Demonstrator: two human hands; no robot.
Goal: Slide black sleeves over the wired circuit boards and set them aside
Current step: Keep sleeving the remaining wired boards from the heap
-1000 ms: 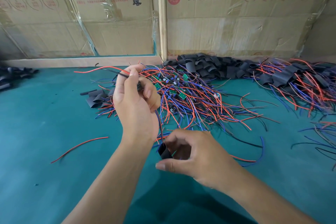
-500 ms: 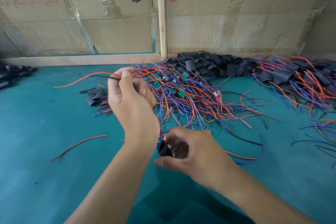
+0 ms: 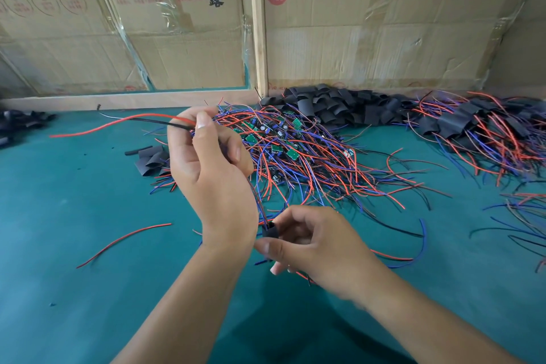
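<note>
sleeve [image 3: 269, 230] now further up the wires than a second ago, pinched in right hand [image 3: 313, 245] mid-desk. left hand [image 3: 211, 165] grips the wire ends [image 3: 124, 124], lifted higher. board hidden, not sleeved yet.

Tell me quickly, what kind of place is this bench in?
Probably a small electronics assembly workshop. On the green work mat lie a heap of wired circuit boards and a pile of black sleeves, with flattened cardboard cartons as backing wall.
</note>
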